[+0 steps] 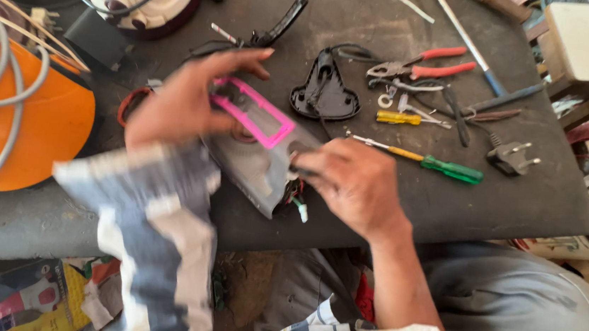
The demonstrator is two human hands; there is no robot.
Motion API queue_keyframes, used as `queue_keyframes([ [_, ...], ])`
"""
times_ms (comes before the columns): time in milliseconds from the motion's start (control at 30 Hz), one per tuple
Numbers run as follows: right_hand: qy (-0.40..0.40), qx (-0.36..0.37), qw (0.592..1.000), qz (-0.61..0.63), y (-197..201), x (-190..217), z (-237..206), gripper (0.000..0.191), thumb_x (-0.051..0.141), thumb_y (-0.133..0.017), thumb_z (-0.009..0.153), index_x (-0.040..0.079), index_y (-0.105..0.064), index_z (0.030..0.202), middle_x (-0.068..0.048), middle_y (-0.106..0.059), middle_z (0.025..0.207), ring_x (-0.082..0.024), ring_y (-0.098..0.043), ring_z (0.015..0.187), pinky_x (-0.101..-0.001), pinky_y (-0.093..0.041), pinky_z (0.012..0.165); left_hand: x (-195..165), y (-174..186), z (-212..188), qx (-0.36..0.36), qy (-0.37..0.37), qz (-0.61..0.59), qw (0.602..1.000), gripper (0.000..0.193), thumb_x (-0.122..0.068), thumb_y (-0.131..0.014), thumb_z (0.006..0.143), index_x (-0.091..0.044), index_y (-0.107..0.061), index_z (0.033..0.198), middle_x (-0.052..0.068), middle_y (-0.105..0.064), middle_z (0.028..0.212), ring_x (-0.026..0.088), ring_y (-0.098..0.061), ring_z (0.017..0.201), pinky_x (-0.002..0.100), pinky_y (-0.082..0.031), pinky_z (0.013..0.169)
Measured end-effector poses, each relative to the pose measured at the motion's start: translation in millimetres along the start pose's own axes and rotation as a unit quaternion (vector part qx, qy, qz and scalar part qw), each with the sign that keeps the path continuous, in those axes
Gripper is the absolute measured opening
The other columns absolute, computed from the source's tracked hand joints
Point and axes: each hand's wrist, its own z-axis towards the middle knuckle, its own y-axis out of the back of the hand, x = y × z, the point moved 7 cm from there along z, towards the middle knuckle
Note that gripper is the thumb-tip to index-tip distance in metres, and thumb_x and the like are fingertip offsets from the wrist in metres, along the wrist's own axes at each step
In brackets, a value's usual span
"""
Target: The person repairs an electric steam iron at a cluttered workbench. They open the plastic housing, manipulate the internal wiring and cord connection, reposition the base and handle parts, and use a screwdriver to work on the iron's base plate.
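The grey iron body (256,158) with its pink panel (253,111) sat at the bench's (405,203) near edge, part overhanging. The left hand (179,99) clasped its far side; the right hand (350,181) gripped its tail, where loose wires (298,203) dangled. A slip there could have dropped it off the edge. Open room lay only rightward, before the green screwdriver (443,166) and plug (512,157).

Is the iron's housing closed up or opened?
Opened: the iron body shows loose wires hanging out, and a black cover lies apart.
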Motion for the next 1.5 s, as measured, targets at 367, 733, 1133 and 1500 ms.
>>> queue_keyframes([
  [367,-0.001,0.073,0.995,-0.068,14,32,-4,0.032,0.001,-0.074,0.083,0.006,-0.067,0.114,-0.008,-0.057,0.096,-0.027,-0.062,0.09,-0.0394,-0.052,0.075,-62,-105,-83,-0.359,0.044,0.171,0.917,0.126,-0.04,-0.092,0.07,-0.008,-0.017,0.166,0.028,-0.01,0.172,0.045,-0.015,0.162,0.06,-0.017,0.13],
  [733,0.042,0.093,0.99,-0.097,36,47,-10,0.023,0.01,-0.078,0.081,0.007,-0.068,0.102,-0.006,-0.062,0.087,-0.026,-0.063,0.084,-0.0403,-0.051,0.07,-67,-135,-88,-0.422,0.146,0.17,0.879,0.123,-0.026,-0.09,0.064,-0.005,-0.02,0.162,0.024,-0.028,0.166,0.041,-0.029,0.155,0.061,-0.02,0.125],
  [1133,0.025,0.105,0.991,-0.073,63,63,-48,0.049,0.022,-0.083,0.08,0.006,-0.062,0.121,-0.011,-0.071,0.106,-0.033,-0.068,0.095,-0.0425,-0.053,0.075,-83,-165,-102,-0.418,0.139,0.169,0.881,0.125,-0.027,-0.091,0.065,-0.005,-0.016,0.162,0.024,-0.032,0.163,0.041,-0.032,0.152,0.062,-0.018,0.123],
  [1500,-0.039,-0.02,0.999,-0.025,91,26,-63,0.024,0.011,-0.081,0.091,0.014,-0.075,0.114,-0.006,-0.073,0.091,-0.026,-0.064,0.085,-0.0369,-0.052,0.076,-81,-177,-100,-0.423,0.135,0.171,0.88,0.122,-0.031,-0.09,0.071,-0.005,-0.014,0.163,0.025,-0.031,0.163,0.043,-0.031,0.151,0.063,-0.017,0.122],
])
